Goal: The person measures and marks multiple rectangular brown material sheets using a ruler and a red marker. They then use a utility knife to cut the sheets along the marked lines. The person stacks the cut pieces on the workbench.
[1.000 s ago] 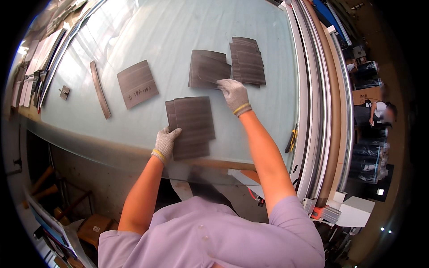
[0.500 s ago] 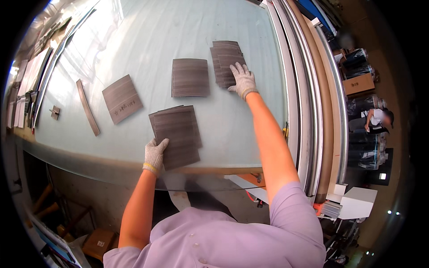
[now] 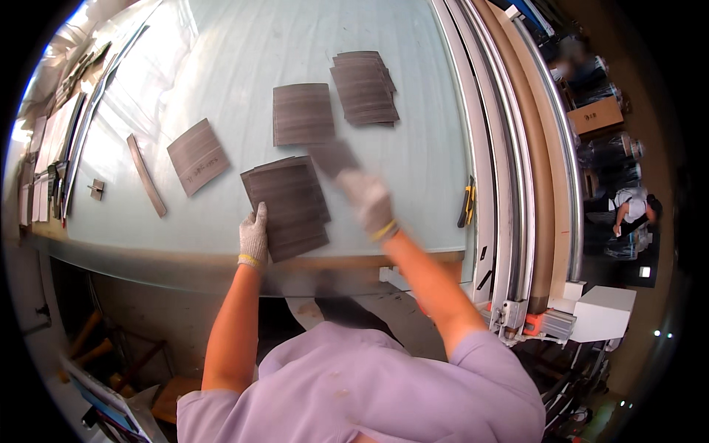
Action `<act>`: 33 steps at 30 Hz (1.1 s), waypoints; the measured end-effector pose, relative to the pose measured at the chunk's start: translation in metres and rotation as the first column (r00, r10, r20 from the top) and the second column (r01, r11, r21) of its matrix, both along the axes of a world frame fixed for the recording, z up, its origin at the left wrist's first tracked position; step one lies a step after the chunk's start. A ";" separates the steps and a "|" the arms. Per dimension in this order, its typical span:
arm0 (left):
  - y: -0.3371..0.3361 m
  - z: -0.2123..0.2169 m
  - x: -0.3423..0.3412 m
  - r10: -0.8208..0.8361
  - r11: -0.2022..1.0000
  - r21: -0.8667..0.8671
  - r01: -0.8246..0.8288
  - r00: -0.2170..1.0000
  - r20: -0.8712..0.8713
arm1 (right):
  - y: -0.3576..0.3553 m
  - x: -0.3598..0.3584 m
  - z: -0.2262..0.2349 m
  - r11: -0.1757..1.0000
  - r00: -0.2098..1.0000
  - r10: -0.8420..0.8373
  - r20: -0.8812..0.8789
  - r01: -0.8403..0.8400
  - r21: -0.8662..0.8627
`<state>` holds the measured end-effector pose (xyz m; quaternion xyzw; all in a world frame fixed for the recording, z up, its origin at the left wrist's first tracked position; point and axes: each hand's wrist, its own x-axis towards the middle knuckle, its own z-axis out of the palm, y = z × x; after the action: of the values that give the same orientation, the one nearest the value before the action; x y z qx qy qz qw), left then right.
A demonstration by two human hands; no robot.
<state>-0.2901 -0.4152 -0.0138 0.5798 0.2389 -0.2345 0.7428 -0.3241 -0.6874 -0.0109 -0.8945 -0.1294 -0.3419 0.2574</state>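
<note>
My gloved left hand (image 3: 253,236) grips the left edge of the near stack of dark grey-brown sheets (image 3: 289,213), whose pieces lie slightly fanned. A single dark sheet (image 3: 329,155), smeared by motion, is in my gloved right hand (image 3: 368,198), just above and right of that stack. Beyond it lies a squarer stack of sheets (image 3: 303,114). To its right sits another, unevenly piled stack (image 3: 363,92). Off to the left is a sheet with handwriting on it (image 3: 198,156).
The glass-like tabletop (image 3: 399,37) also holds a narrow curved strip (image 3: 146,175), a small piece (image 3: 97,190) and a yellow-and-black cutter (image 3: 466,203). Long metal rails (image 3: 509,148) border the right side. Past them are a cardboard box (image 3: 597,116) and another person (image 3: 634,210).
My right hand has left the far right stack and come back toward me and leftward, carrying a sheet. My left hand stays at the near stack's edge. The view has shifted slightly.
</note>
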 end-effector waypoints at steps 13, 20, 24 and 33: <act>-0.087 -0.019 -0.049 -0.172 0.978 -0.136 0.155 0.978 -0.120 | 0.037 -0.142 -0.045 0.008 0.707 0.319 -0.631 0.664 0.748; -0.109 -0.053 0.085 -0.068 0.829 -0.553 0.086 0.996 0.052 | -0.033 -0.130 -0.090 -0.456 0.848 0.163 -0.505 0.519 0.723; -0.112 -0.056 0.144 0.041 0.859 -0.511 0.042 0.988 0.151 | -0.030 -0.134 -0.068 -0.269 0.816 0.158 -0.556 0.577 0.771; -0.056 0.038 0.050 -0.619 0.770 0.180 0.612 0.646 0.447 | 0.003 -0.102 0.018 0.259 0.853 0.025 -0.522 0.499 0.827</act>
<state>-0.2404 -0.4715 0.0244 0.6700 -0.1634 -0.3190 0.6501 -0.4258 -0.6841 0.0074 -0.6261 0.2991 -0.1776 0.6979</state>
